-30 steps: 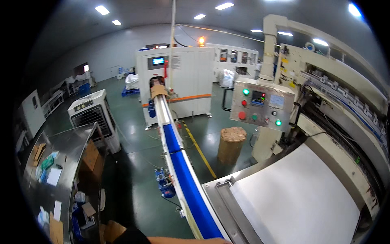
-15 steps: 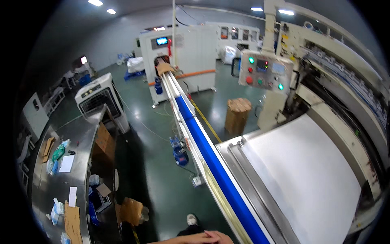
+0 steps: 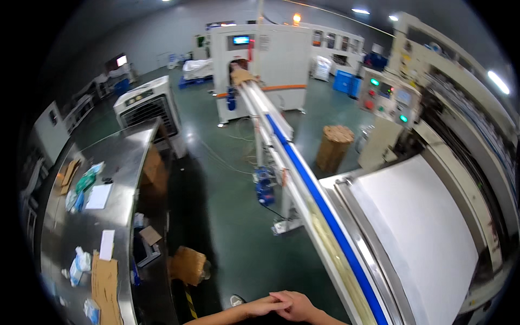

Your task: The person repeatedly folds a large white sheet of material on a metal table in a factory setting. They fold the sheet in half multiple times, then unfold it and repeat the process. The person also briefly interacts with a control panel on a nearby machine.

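Two bare hands meet at the lower edge of the view, the left hand [image 3: 260,306] and the right hand [image 3: 297,304] clasped together with fingers folded over one another and holding nothing else. They hang above the green floor [image 3: 227,216], just beside the near end of the long blue conveyor belt [image 3: 325,216], which runs away toward a white machine [image 3: 260,59] at the far end. Right of the belt lies a broad white sheet [image 3: 422,233] on a machine bed, and to the left stands a steel table [image 3: 119,200] strewn with papers and cardboard.
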A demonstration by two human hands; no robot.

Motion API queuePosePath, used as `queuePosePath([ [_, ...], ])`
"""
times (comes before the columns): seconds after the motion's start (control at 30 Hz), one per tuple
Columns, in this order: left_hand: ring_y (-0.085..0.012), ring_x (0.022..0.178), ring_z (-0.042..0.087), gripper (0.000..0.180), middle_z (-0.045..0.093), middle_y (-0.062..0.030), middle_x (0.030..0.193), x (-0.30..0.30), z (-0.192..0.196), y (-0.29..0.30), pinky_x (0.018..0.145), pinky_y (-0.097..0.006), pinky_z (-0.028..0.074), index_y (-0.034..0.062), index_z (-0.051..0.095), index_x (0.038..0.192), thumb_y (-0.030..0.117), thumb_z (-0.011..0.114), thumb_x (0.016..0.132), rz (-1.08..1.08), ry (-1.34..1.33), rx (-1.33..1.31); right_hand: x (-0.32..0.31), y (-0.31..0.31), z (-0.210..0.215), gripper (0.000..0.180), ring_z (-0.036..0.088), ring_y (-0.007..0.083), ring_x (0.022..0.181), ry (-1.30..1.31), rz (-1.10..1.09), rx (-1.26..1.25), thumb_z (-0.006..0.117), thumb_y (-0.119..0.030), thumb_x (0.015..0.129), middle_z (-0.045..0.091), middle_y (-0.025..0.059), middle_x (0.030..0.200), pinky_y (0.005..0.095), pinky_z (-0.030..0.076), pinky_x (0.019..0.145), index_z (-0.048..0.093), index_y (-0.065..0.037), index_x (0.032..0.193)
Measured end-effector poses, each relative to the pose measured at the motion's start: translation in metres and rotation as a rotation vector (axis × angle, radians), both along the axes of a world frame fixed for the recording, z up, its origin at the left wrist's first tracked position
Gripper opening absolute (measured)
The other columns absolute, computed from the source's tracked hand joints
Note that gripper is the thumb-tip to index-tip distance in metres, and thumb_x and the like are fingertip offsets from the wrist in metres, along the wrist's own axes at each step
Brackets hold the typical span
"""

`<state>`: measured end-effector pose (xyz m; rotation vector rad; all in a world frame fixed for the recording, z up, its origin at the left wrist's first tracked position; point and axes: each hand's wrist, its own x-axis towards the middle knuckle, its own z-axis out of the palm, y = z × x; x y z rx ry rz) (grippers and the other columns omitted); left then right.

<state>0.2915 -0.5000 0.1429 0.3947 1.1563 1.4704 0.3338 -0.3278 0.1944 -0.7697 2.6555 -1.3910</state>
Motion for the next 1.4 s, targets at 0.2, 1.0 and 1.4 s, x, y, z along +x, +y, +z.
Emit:
queuePosePath([
  [0.2, -0.0179, 0.123, 0.041, 0.060, 0.047, -0.0125, 0.130, -0.013, -0.019, -0.099, 0.106, -0.030, 0.029, -0.0046, 0.042, 0.130, 0.041, 0.053, 0.092, 0.036, -0.081, 0.018, -0.019, -0.094, 0.003, 0.039, 0.059, 0.0348, 0.093, 0.005, 0.026, 0.017, 0.061, -0.011, 0.077, 0.061, 0.0159, 0.102, 0.0408, 0.048, 0.079, 0.055, -0.004, 0.115],
  [1.0, -0.0080, 0.075, 0.057, 0.026, 0.061, 0.0008, 0.089, -0.023, 0.015, -0.219, 0.060, -0.021, 0.044, 0.0089, 0.061, 0.104, 0.030, 0.060, 0.089, 0.613, -0.094, 0.217, -0.084, -0.227, 0.011, 0.045, 0.059, 0.0356, 0.096, 0.107, 0.355, 0.190, 0.063, -0.029, 0.081, 0.061, 0.0152, 0.108, 0.0424, 0.048, 0.081, 0.055, -0.006, 0.118],
  [1.4, -0.0129, 0.084, 0.058, 0.022, 0.060, -0.0031, 0.094, -0.037, -0.021, -0.214, 0.068, -0.024, 0.047, 0.0091, 0.058, 0.104, 0.024, 0.061, 0.088, 0.464, -0.211, 0.100, -0.086, -0.210, 0.023, 0.039, 0.060, 0.0341, 0.093, 0.028, 0.322, 0.191, 0.060, -0.028, 0.080, 0.062, 0.0138, 0.104, 0.0428, 0.048, 0.080, 0.056, -0.010, 0.115],
])
